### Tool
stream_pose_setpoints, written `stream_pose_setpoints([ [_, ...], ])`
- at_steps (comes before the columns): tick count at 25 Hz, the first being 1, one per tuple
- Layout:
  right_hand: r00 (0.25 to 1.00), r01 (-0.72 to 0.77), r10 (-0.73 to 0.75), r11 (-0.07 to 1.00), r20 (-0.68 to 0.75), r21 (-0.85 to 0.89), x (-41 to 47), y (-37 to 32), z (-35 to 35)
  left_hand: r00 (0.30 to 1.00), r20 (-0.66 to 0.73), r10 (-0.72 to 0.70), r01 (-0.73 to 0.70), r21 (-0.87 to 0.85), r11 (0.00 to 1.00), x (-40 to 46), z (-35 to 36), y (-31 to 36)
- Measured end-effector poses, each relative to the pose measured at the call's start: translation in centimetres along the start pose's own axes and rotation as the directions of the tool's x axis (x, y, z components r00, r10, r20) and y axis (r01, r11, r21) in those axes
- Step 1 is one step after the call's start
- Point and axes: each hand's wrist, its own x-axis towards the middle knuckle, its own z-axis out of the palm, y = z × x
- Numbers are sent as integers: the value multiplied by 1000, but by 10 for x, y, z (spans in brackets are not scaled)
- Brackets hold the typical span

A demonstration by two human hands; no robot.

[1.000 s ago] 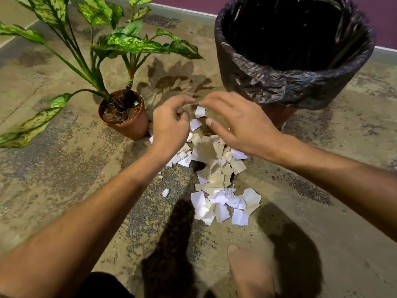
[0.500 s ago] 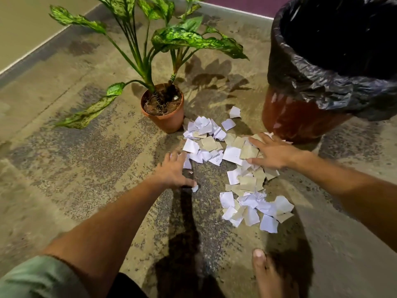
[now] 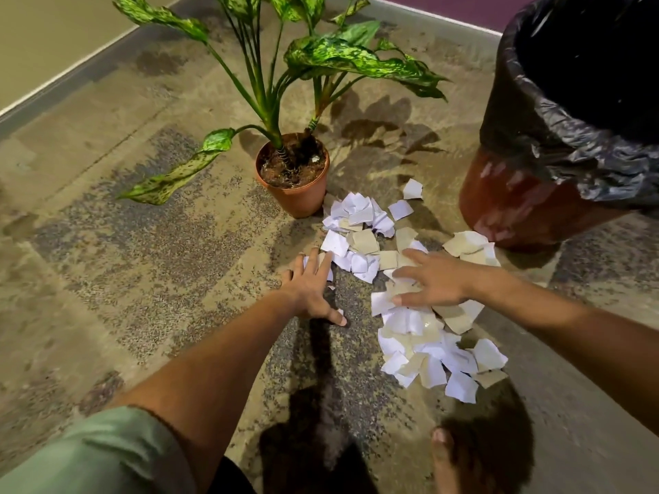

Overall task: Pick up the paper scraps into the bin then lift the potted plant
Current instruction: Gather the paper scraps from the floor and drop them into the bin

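Observation:
White and tan paper scraps (image 3: pixel 424 344) lie scattered on the floor between a potted plant and a bin. The potted plant (image 3: pixel 294 180) stands in a terracotta pot with spotted green leaves. At the right stands the bin (image 3: pixel 570 137), brown with a black bag lining. My left hand (image 3: pixel 313 287) lies flat on the floor at the left edge of the scraps, fingers spread. Flat on the middle of the pile rests my right hand (image 3: pixel 433 279), fingers apart, holding nothing.
The floor is mottled concrete. A wall base runs along the far left (image 3: pixel 71 69). My bare foot (image 3: pixel 449 458) stands at the bottom, just below the scraps.
Both hands came down from above the pile, near the bin's rim, to the floor. Since then they have slid a little further in over the scraps. The view shifted left.

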Motion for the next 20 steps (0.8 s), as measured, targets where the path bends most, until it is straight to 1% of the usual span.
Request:
stream_pose_setpoints([
  [1,999,30,-30,999,-26,19,0,-4,-12,1000,3,-8,8,21,1000,2,2,0],
  [2,995,44,-38,997,-89,68,1,-5,-25,1000,4,-15,14,44,999,4,4,0],
  [3,982,45,-21,991,-187,127,3,-4,-39,1000,4,-16,16,64,998,6,7,0],
  [5,922,24,57,979,-382,202,11,7,-60,1000,2,-14,14,87,996,9,11,1],
  [6,896,0,104,973,-432,232,17,15,-66,1000,0,-14,14,92,996,10,13,1],
  [7,886,-29,150,962,-439,270,24,24,-69,1000,-4,-14,15,93,996,11,14,1],
  [10,915,-149,256,933,-312,329,44,44,-62,1000,-29,-9,11,83,996,12,17,1],
  [13,921,-224,319,903,-224,367,62,55,-54,997,-75,8,-4,64,998,14,17,0],
  [15,922,-236,330,893,-201,383,74,56,-51,994,-107,12,-10,24,1000,16,16,0],
  [20,931,-207,295,912,-216,356,101,40,-60,975,-222,8,-22,-63,998,21,13,4],
])
